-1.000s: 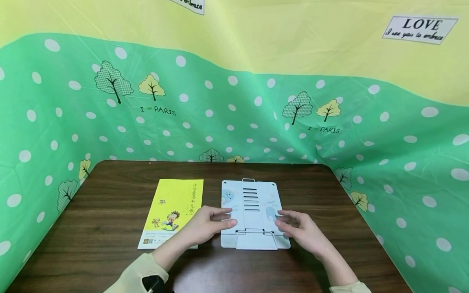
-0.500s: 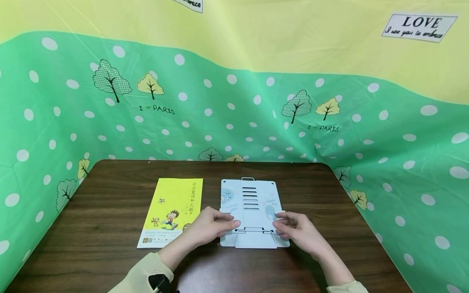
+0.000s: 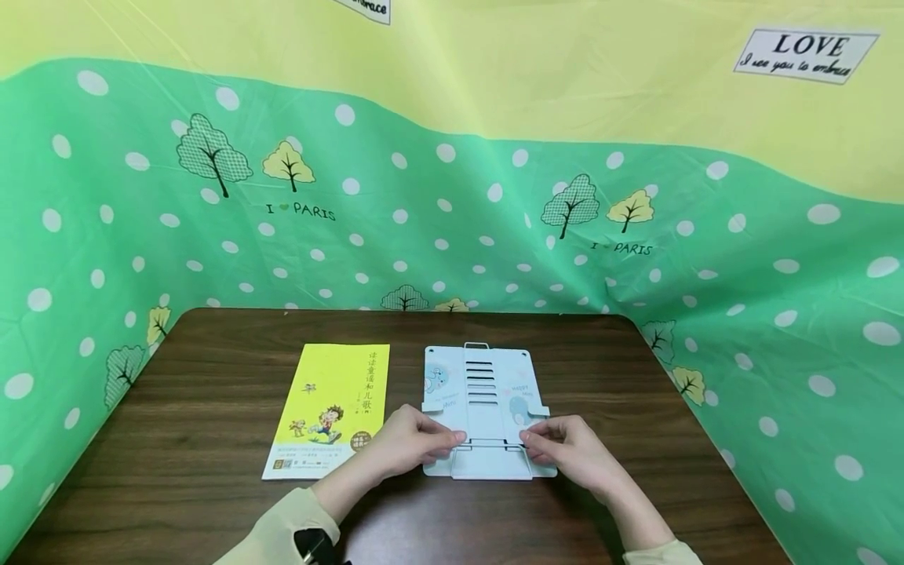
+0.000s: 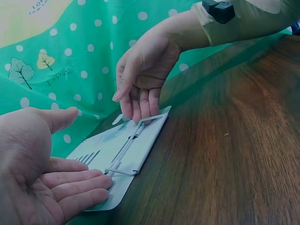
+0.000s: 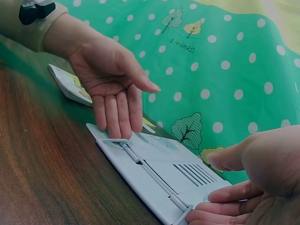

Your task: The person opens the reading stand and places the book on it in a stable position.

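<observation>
A pale blue book stand (image 3: 484, 424) with cartoon prints and a slotted middle panel lies flat on the table. Across its lower part runs a wire bracket (image 3: 492, 446). My left hand (image 3: 408, 441) reaches over the stand's left side, its fairly straight fingertips at the bracket's left end. From the other side, my right hand (image 3: 572, 451) has its fingertips at the bracket's right end. Both wrist views show the thumbs held apart from the extended fingers, as on the near left hand (image 4: 70, 183) and near right hand (image 5: 243, 192). Exact fingertip contact is partly hidden.
To the left of the stand lies a yellow book (image 3: 332, 392) with a cartoon cover, partly behind my left forearm. The dark wooden table (image 3: 212, 439) ends at a green and yellow printed cloth (image 3: 424, 212) at the back and sides.
Both hands have moved inward from the stand's side edges, towards the ends of the wire bracket. Small side tabs of the stand now show above the fingers. Stand and book lie as before.
</observation>
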The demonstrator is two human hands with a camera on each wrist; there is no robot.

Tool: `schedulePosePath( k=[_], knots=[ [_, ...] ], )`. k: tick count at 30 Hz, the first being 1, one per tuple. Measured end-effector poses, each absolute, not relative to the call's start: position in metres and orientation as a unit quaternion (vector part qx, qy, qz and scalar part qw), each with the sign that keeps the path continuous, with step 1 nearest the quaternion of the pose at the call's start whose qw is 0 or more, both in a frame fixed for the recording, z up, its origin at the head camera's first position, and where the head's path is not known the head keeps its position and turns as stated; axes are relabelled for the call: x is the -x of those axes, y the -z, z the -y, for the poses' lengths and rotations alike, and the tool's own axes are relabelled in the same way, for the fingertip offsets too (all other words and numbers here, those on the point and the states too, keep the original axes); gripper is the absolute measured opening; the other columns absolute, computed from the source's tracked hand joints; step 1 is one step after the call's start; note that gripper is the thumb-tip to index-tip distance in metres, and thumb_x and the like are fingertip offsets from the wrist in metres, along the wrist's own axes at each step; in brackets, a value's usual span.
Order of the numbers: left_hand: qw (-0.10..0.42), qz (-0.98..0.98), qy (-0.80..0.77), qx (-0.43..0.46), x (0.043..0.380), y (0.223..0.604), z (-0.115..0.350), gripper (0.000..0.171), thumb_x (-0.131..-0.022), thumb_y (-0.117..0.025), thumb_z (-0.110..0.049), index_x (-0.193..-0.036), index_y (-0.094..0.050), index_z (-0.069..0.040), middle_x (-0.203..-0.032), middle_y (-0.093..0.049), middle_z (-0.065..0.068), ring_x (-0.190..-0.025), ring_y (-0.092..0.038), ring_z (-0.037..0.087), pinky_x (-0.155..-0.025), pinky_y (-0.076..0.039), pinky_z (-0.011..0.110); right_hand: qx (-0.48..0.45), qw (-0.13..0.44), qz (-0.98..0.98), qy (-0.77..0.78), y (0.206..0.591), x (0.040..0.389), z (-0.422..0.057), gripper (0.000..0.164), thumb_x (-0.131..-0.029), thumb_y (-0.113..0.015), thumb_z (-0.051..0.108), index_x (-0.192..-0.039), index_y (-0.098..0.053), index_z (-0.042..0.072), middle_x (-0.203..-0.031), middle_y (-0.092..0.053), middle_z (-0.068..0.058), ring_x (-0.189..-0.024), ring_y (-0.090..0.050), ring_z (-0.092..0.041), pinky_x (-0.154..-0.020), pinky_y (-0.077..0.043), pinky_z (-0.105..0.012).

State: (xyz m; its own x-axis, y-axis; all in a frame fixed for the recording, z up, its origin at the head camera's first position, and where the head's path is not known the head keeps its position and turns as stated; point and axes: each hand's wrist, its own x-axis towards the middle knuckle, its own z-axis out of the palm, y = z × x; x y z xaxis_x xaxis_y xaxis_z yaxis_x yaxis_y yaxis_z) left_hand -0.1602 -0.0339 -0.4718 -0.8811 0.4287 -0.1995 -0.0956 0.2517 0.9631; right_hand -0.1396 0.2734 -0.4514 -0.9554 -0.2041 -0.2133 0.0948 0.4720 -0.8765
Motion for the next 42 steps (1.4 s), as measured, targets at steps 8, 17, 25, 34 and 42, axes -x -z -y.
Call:
schedulePosePath(
  k=[8,17,25,34,42],
  knots=[
    [0.227,-0.761,-0.599,-0.103,0.162,0.478,0.03,0.038,-0.09,-0.085,-0.043,-0.099,-0.084,-0.006,-0.097,-0.079,0.006,-0.088,-0.078,0.021,-0.076,-0.064,0.04,0.043,0.148,-0.849,0.505,0.453,0.143,-0.273,0.036,-0.102,-0.074,0.023,-0.113,-0.074,-0.011,-0.095,-0.075,-0.013,-0.084,-0.074,-0.028,-0.076,-0.062,-0.039],
    [0.236,-0.755,-0.604,-0.093,0.161,0.476,0.029,0.035,-0.091,-0.087,-0.036,-0.099,-0.083,-0.003,-0.095,-0.079,0.009,-0.088,-0.078,0.023,-0.077,-0.064,0.039,0.032,0.145,-0.859,0.491,0.454,0.144,-0.27,0.035,-0.101,-0.075,0.024,-0.11,-0.076,-0.009,-0.089,-0.073,-0.01,-0.08,-0.073,-0.027,-0.073,-0.061,-0.037],
    [0.216,-0.76,-0.603,-0.114,0.16,0.479,0.027,0.024,-0.089,-0.087,-0.021,-0.099,-0.082,0.0,-0.091,-0.078,0.008,-0.084,-0.077,0.021,-0.074,-0.064,0.036,0.029,0.149,-0.86,0.487,0.451,0.143,-0.266,0.028,-0.097,-0.079,0.019,-0.104,-0.076,-0.008,-0.085,-0.072,-0.01,-0.077,-0.07,-0.025,-0.068,-0.059,-0.034],
    [0.195,-0.767,-0.6,-0.115,0.16,0.484,0.028,0.019,-0.087,-0.087,-0.015,-0.099,-0.082,-0.001,-0.085,-0.079,0.007,-0.078,-0.076,0.019,-0.07,-0.063,0.032,0.014,0.165,-0.834,0.526,0.456,0.143,-0.27,0.032,-0.093,-0.082,0.009,-0.114,-0.072,-0.013,-0.095,-0.073,-0.011,-0.088,-0.067,-0.023,-0.072,-0.058,-0.031],
    [0.166,-0.79,-0.571,-0.149,0.157,0.485,0.028,0.019,-0.088,-0.086,-0.016,-0.101,-0.082,-0.003,-0.088,-0.08,0.003,-0.085,-0.076,0.014,-0.073,-0.06,0.029,-0.018,0.162,-0.818,0.552,0.46,0.143,-0.272,0.038,-0.092,-0.079,-0.002,-0.122,-0.065,-0.018,-0.099,-0.075,-0.013,-0.092,-0.071,-0.023,-0.077,-0.058,-0.032]
  ],
)
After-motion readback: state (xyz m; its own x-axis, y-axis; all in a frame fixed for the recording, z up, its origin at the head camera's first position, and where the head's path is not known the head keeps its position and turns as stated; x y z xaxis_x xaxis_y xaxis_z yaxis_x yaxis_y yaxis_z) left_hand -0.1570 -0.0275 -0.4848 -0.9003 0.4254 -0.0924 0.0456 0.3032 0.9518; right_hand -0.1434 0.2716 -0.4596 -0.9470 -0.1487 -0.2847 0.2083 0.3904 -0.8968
